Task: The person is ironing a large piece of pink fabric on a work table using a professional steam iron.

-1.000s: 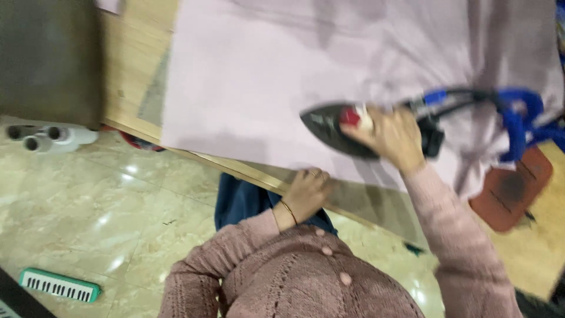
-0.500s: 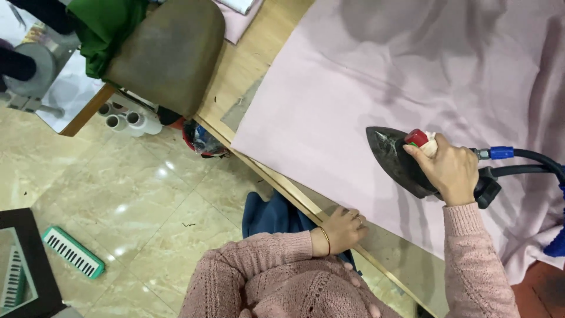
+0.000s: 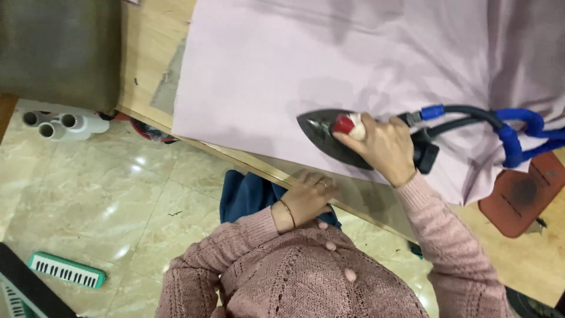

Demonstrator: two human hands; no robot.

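A pale pink cloth (image 3: 329, 65) lies spread flat over a wooden table (image 3: 150, 53). My right hand (image 3: 382, 146) grips the handle of a dark steam iron (image 3: 326, 132) that rests on the cloth's near edge, tip pointing left. A red knob shows at the front of the handle. A black and blue hose (image 3: 500, 126) runs right from the iron's back. My left hand (image 3: 311, 195) rests fingers down on the table's near edge, just below the cloth, holding nothing.
A rust-red iron rest pad (image 3: 521, 197) lies on the table at right. A dark cushion or chair seat (image 3: 59, 53) sits top left. White thread cones (image 3: 62, 125) and a teal comb-like object (image 3: 66, 270) lie on the marble floor.
The view shifted between frames. The iron stays under my right hand near the cloth's front edge, and my left hand stays at the table edge.
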